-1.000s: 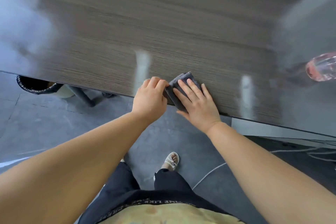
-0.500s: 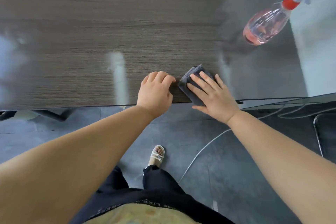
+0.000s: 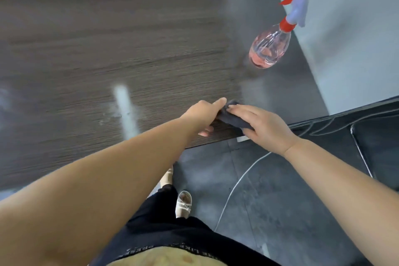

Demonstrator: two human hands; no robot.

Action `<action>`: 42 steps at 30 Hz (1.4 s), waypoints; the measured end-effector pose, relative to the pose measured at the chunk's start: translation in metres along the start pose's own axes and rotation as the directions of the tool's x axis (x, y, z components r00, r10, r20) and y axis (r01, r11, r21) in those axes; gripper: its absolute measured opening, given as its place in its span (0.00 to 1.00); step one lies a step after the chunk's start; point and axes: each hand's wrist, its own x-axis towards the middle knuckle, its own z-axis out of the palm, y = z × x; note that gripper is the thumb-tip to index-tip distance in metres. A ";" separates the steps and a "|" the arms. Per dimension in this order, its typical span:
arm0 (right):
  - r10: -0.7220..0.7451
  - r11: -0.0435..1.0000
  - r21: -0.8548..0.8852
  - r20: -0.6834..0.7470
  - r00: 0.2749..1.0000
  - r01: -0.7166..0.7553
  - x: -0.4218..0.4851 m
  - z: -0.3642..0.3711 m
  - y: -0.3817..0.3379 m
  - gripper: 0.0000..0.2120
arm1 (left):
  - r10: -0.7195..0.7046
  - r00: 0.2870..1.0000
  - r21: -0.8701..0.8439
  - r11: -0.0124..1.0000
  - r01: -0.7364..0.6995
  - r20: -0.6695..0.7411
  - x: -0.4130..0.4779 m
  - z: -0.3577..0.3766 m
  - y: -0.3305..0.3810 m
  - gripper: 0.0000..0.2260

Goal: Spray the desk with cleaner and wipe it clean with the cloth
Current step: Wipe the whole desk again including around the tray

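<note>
Both hands (image 3: 265, 124) lifted cloth (image 3: 232, 119); spray bottle (image 3: 269, 49) beyond, desk (image 3: 108, 60)

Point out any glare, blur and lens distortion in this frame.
Head view: a pale glare streak crosses the desk; wood grain smears with motion blur; the spray bottle leans from wide-angle distortion; both hands on the cloth are slightly soft.

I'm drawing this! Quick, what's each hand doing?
Left hand: pinching the cloth.
Right hand: gripping the same cloth, fingers curled over it.
</note>
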 end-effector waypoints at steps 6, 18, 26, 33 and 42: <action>-0.057 0.997 0.048 -0.018 0.998 0.058 0.074 -0.024 -0.027 0.25 | 0.007 0.990 -0.493 0.868 0.065 0.143 0.011 -0.057 0.040 0.03; 0.377 -0.002 0.875 0.449 0.810 -0.484 0.154 -0.013 -0.012 0.41 | 0.251 0.961 -0.414 0.892 -0.181 0.120 0.020 -0.142 0.099 0.11; 0.621 -0.040 0.852 0.430 0.655 -0.522 0.153 -0.025 0.002 0.09 | 0.127 0.992 -0.176 0.976 -0.127 -0.012 0.045 -0.143 0.094 0.07; 0.973 0.124 0.819 0.012 0.232 -0.560 0.103 -0.021 0.050 0.27 | 0.173 0.975 -0.318 0.925 -0.209 -0.138 0.063 -0.109 0.106 0.08; 0.939 0.314 0.842 -0.208 0.273 -0.438 0.143 -0.035 0.072 0.41 | 0.160 0.972 -0.442 0.869 -0.221 -0.172 0.075 -0.099 0.136 0.07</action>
